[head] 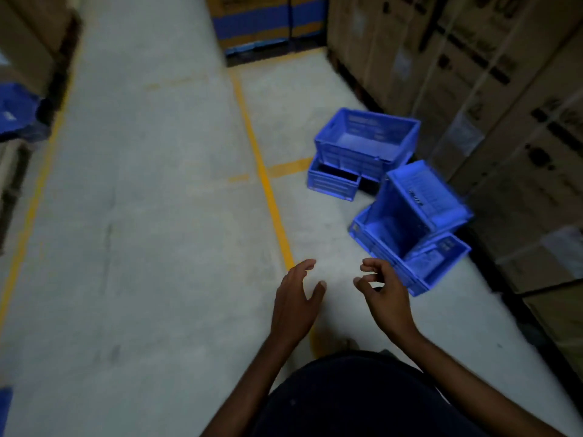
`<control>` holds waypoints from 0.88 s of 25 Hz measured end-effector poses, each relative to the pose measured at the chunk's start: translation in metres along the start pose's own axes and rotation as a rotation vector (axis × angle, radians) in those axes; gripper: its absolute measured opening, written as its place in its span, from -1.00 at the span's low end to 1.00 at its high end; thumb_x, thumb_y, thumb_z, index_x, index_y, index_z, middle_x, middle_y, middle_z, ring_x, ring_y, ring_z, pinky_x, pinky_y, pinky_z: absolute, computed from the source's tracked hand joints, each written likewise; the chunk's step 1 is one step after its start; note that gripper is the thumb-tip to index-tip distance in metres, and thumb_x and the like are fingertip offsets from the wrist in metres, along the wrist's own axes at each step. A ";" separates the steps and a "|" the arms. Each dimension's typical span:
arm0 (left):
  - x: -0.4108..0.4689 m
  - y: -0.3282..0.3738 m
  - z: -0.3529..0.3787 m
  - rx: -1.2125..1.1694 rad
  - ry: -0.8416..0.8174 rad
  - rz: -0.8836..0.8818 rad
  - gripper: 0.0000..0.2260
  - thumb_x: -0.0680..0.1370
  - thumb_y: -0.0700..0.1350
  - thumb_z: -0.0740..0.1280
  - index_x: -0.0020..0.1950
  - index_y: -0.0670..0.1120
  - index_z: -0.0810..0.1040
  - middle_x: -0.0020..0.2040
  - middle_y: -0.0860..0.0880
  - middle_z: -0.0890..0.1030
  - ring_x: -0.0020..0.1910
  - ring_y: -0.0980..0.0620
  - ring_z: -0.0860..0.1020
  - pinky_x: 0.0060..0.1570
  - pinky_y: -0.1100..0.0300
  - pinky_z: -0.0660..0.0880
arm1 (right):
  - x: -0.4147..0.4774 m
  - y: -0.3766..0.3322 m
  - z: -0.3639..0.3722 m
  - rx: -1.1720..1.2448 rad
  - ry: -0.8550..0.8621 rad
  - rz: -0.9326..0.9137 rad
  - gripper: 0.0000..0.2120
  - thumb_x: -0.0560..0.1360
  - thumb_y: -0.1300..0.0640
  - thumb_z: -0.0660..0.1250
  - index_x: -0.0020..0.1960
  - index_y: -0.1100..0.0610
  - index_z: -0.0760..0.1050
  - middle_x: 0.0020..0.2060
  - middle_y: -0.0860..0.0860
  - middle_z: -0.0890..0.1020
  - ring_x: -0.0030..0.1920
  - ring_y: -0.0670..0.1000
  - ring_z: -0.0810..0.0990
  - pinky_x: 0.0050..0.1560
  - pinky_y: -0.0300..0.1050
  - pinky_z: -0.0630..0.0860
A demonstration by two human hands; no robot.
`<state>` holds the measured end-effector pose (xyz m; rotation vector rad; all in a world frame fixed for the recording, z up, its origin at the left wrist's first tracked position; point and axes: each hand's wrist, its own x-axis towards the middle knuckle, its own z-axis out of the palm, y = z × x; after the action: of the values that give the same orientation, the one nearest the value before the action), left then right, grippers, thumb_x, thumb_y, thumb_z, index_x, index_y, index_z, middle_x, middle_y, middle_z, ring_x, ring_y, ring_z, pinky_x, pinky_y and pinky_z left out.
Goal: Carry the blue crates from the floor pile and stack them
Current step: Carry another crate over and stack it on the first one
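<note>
- At the floor's left edge, a blue heap point(15, 118) lies blurred beside brown boxes point(28, 42); what it is cannot be told.
- Down the grey floor point(142, 216) a yellow line point(268, 184) runs from the far end towards the person, with a short branch turning right toward the crates.
- At the floor's far end stand banded boxes point(262, 23), brown with a blue stripe.
- The left hand point(296, 298) hangs over the floor at the line's near end, back up, fingers loosely spread, thumb well apart. It holds nothing.
- The right hand point(385, 298) hangs just beside it, fingers loosely curled, also empty. Its fingers show in front of the near crate's corner; whether they touch it cannot be told.
- The top crate point(366, 143) sits upright, mouth up, askew on the low crate point(331, 182), right of the line's branch and near the floor's right edge.
- The tilted crate point(422, 197) leans steeply, one end down inside the near crate point(410, 263), which rests on the floor closest to the person.
- The two pairs lie near each other, all four crates on the floor.
- Along the floor's right edge rises a wall of cartons point(504, 89), just behind the crates.
</note>
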<state>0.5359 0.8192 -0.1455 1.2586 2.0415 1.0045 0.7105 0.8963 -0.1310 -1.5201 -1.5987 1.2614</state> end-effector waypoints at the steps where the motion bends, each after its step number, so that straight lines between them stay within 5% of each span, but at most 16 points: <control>1: 0.015 0.011 0.016 0.005 -0.033 0.035 -0.63 0.59 0.02 0.39 0.39 0.09 0.46 0.32 0.18 0.53 0.24 0.20 0.50 0.22 0.12 0.49 | 0.012 0.005 -0.017 0.009 0.045 0.015 -0.69 0.46 0.15 0.47 0.12 -0.12 0.49 0.04 -0.18 0.64 -0.03 -0.14 0.62 -0.13 -0.20 0.49; 8: 0.117 0.075 0.096 0.041 -0.275 0.155 -0.65 0.55 -0.03 0.42 0.33 0.08 0.49 0.24 0.18 0.55 0.14 0.17 0.54 0.13 0.12 0.52 | 0.080 0.027 -0.087 0.113 0.320 0.176 -0.71 0.45 0.19 0.46 0.10 -0.05 0.51 -0.05 -0.12 0.65 -0.08 -0.17 0.61 -0.15 -0.45 0.43; 12: 0.192 0.085 0.135 -0.017 -0.379 0.109 -0.69 0.54 -0.04 0.44 0.26 0.08 0.52 0.20 0.18 0.58 0.12 0.16 0.56 0.03 0.06 0.57 | 0.144 0.037 -0.102 0.125 0.419 0.267 -0.72 0.45 0.19 0.44 0.10 -0.06 0.52 -0.06 -0.14 0.66 -0.06 -0.21 0.61 -0.08 -0.32 0.46; 18: 0.305 0.082 0.178 -0.043 -0.489 0.029 -0.74 0.55 -0.08 0.45 0.23 0.00 0.55 0.19 0.08 0.64 0.08 0.06 0.63 0.04 0.25 0.51 | 0.262 0.052 -0.115 -0.032 0.357 0.377 -0.75 0.44 0.09 0.44 0.11 -0.06 0.55 -0.04 -0.16 0.66 -0.02 -0.18 0.62 0.00 -0.18 0.49; 22: 0.365 0.077 0.208 -0.142 -0.459 -0.205 -0.80 0.57 -0.14 0.43 0.18 -0.05 0.59 0.08 0.02 0.67 -0.01 0.06 0.64 -0.03 0.42 0.47 | 0.345 0.079 -0.121 -0.124 0.221 0.453 -0.68 0.42 0.04 0.39 0.18 -0.05 0.56 0.01 -0.15 0.64 0.00 -0.03 0.64 0.08 0.00 0.59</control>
<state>0.5770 1.2366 -0.2242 1.0624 1.6718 0.6770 0.7917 1.2502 -0.2223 -2.1037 -1.2498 1.1829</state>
